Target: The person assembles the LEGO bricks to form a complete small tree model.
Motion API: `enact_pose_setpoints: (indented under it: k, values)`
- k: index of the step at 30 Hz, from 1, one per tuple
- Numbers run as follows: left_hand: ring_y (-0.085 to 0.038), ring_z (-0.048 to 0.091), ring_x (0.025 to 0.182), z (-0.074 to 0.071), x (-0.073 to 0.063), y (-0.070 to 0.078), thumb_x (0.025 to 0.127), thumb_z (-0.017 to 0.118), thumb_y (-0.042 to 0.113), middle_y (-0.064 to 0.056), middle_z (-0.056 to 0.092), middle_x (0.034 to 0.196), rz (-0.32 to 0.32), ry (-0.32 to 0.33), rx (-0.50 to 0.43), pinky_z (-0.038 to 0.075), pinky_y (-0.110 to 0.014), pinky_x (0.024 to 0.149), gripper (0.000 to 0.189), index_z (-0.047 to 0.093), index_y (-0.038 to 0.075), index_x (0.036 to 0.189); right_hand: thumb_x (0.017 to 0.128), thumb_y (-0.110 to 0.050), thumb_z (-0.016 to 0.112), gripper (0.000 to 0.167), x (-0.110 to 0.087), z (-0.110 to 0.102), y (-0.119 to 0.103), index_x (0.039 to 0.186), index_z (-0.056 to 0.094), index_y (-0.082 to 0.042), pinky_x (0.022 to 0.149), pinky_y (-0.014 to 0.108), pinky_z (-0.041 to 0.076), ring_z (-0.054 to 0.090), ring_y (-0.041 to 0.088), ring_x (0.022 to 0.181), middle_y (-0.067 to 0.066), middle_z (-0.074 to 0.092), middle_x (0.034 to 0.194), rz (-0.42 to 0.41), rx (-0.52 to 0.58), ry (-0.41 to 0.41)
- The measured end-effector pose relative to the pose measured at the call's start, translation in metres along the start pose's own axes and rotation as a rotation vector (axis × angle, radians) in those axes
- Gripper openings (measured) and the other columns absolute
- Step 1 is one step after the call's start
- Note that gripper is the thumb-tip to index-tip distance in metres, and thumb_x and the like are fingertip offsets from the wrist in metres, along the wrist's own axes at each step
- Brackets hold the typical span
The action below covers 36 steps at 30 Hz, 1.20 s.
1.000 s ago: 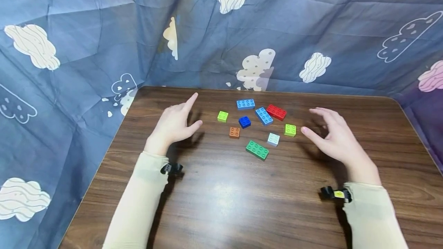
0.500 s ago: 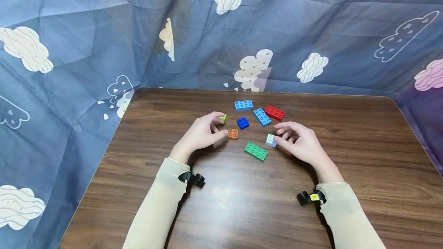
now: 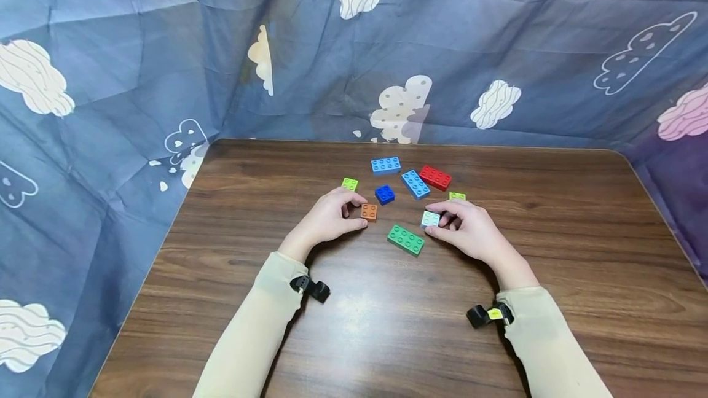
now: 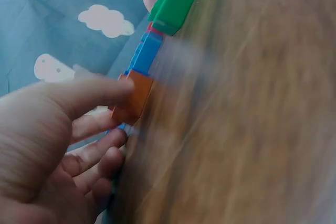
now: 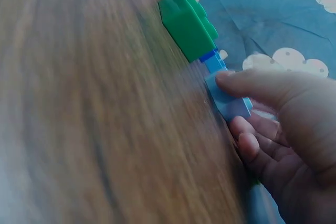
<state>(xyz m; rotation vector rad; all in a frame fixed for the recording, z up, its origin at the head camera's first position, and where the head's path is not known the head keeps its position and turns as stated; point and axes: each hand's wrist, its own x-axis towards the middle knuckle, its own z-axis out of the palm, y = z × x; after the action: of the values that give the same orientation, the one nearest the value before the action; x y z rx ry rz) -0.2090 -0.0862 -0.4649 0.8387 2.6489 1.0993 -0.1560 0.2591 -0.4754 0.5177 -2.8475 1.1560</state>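
Observation:
My left hand pinches a small orange-brown building brick, thumb on its near side and index finger at the far side. In the left wrist view the thumb lies against that orange brick, close over the wood. On the other side, my right hand holds a small pale blue brick between thumb and fingers. The right wrist view shows the thumb on the face of this pale brick. Between the hands, slightly nearer, lies a long green brick.
Behind the hands lie a dark blue brick, two long blue bricks and a red brick. A lime brick peeks past the left fingers, another lime brick past the right. Patterned cloth hangs behind the wooden table.
Both hands have come inward from wide apart with fingers spread. The left now pinches the orange brick, the right the pale blue one; the other bricks have stayed in place.

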Motion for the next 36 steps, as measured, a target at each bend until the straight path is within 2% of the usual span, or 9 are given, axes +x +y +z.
enact_pose_setpoints:
  k: [4, 9, 14, 17, 20, 24, 27, 31, 36]
  values:
    - [-0.017, 0.058, 0.085, 0.004, 0.004, 0.003, 0.096, 0.086, 0.022, -0.005, 0.068, 0.104, 0.003, 0.008, 0.004, 0.050, -0.033, 0.079, 0.032, 0.075, 0.009, 0.124, 0.097, -0.022, 0.087, 0.035, 0.003, 0.003, 0.001, 0.129, 0.078, -0.012, 0.072, 0.025, 0.052, 0.062, 0.019, 0.083, 0.004, 0.069, 0.099, 0.038, 0.021, -0.024]
    - [-0.013, 0.064, 0.078, 0.008, 0.008, 0.009, 0.097, 0.084, 0.018, -0.002, 0.071, 0.090, -0.032, 0.021, -0.117, 0.053, -0.030, 0.073, 0.030, 0.072, 0.009, 0.124, 0.101, -0.025, 0.083, 0.036, 0.007, 0.003, -0.002, 0.133, 0.075, -0.011, 0.076, 0.023, 0.053, 0.063, 0.022, 0.089, 0.007, 0.070, 0.105, 0.092, 0.100, -0.019]
    - [-0.010, 0.070, 0.086, 0.016, 0.015, 0.015, 0.097, 0.083, 0.014, -0.004, 0.074, 0.108, -0.032, 0.015, -0.230, 0.058, -0.028, 0.077, 0.031, 0.071, 0.008, 0.125, 0.106, -0.028, 0.076, 0.038, 0.012, 0.006, -0.007, 0.141, 0.072, -0.013, 0.084, 0.021, 0.056, 0.064, 0.024, 0.106, 0.010, 0.070, 0.128, 0.121, 0.219, -0.007]
    - [-0.013, 0.071, 0.087, 0.020, 0.019, 0.018, 0.097, 0.083, 0.014, -0.007, 0.073, 0.109, -0.026, 0.008, -0.298, 0.059, -0.029, 0.077, 0.032, 0.071, 0.007, 0.126, 0.108, -0.028, 0.073, 0.041, 0.017, 0.008, -0.010, 0.145, 0.069, -0.010, 0.086, 0.023, 0.059, 0.067, 0.027, 0.110, 0.014, 0.068, 0.135, 0.145, 0.338, -0.016]
    - [-0.015, 0.070, 0.087, 0.024, 0.022, 0.021, 0.097, 0.083, 0.014, -0.007, 0.074, 0.106, -0.032, 0.019, -0.356, 0.060, -0.029, 0.078, 0.032, 0.073, 0.005, 0.125, 0.109, -0.025, 0.072, 0.044, 0.023, 0.009, -0.014, 0.148, 0.065, -0.005, 0.086, 0.028, 0.063, 0.069, 0.030, 0.109, 0.020, 0.067, 0.135, 0.167, 0.476, -0.025]
    - [-0.013, 0.070, 0.086, 0.030, 0.023, 0.023, 0.098, 0.082, 0.016, -0.008, 0.075, 0.107, -0.075, 0.028, -0.415, 0.058, -0.026, 0.078, 0.032, 0.074, 0.003, 0.126, 0.109, -0.018, 0.071, 0.044, 0.028, 0.013, -0.016, 0.148, 0.062, 0.000, 0.087, 0.033, 0.065, 0.070, 0.029, 0.109, 0.022, 0.064, 0.133, 0.198, 0.624, -0.022]
    - [-0.012, 0.071, 0.087, 0.035, 0.023, 0.024, 0.099, 0.081, 0.016, -0.011, 0.075, 0.109, -0.108, 0.030, -0.495, 0.058, -0.024, 0.079, 0.033, 0.072, -0.001, 0.126, 0.109, -0.017, 0.071, 0.045, 0.030, 0.018, -0.016, 0.149, 0.061, 0.001, 0.088, 0.036, 0.065, 0.070, 0.026, 0.110, 0.021, 0.063, 0.135, 0.209, 0.695, -0.025]
    - [-0.012, 0.073, 0.088, 0.041, 0.024, 0.024, 0.099, 0.081, 0.014, -0.012, 0.076, 0.108, -0.104, 0.048, -0.611, 0.057, -0.024, 0.078, 0.034, 0.071, -0.002, 0.127, 0.109, -0.015, 0.071, 0.046, 0.031, 0.022, -0.017, 0.150, 0.059, 0.003, 0.091, 0.037, 0.065, 0.073, 0.021, 0.110, 0.015, 0.066, 0.133, 0.198, 0.776, -0.028]
    - [-0.012, 0.074, 0.089, 0.046, 0.023, 0.021, 0.098, 0.081, 0.012, -0.011, 0.080, 0.099, -0.096, 0.070, -0.643, 0.056, -0.025, 0.075, 0.032, 0.071, 0.000, 0.126, 0.108, -0.016, 0.072, 0.048, 0.032, 0.027, -0.016, 0.150, 0.059, 0.002, 0.093, 0.034, 0.063, 0.072, 0.021, 0.108, 0.011, 0.067, 0.130, 0.193, 0.806, 0.000]
